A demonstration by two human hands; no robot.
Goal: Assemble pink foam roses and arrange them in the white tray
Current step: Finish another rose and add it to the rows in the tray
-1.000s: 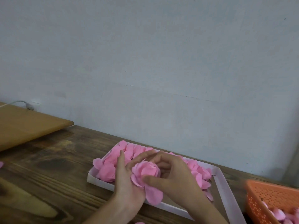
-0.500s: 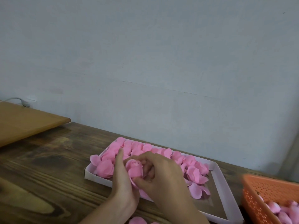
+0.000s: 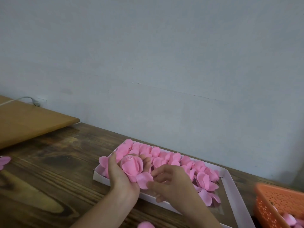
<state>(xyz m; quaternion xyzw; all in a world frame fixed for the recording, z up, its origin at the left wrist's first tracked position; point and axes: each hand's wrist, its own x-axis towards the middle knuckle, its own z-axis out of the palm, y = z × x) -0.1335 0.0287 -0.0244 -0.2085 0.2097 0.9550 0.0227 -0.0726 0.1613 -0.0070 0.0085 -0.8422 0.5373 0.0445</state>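
The left hand [image 3: 120, 178] is cupping the seemingly soft, crushable rose [image 3: 131, 166] by its base, the right hand [image 3: 172, 181] pinching an outer petal [image 3: 144, 178].

Small handcraft workstation; home or small workshop cannot be told apart. A dark-stained wooden table [image 3: 49, 186] is used as the bench, set against a plain grey wall [image 3: 164, 63], with a lighter wooden board [image 3: 29, 125] at far left. A white cable [image 3: 23, 98] is seen at a wall socket [image 3: 42, 102]. Stock is kept in bulk: pink foam roses [image 3: 189, 165] are packed in a white tray [image 3: 233, 191], and pink pieces [image 3: 289, 219] are kept in an orange perforated basket [image 3: 279, 203]. Loose petals [image 3: 5, 160] are left on the table. A rose [image 3: 131, 165] is held in the left hand [image 3: 120, 176], and a petal [image 3: 144, 178] is pinched by the right hand [image 3: 172, 183]: manual assembly.
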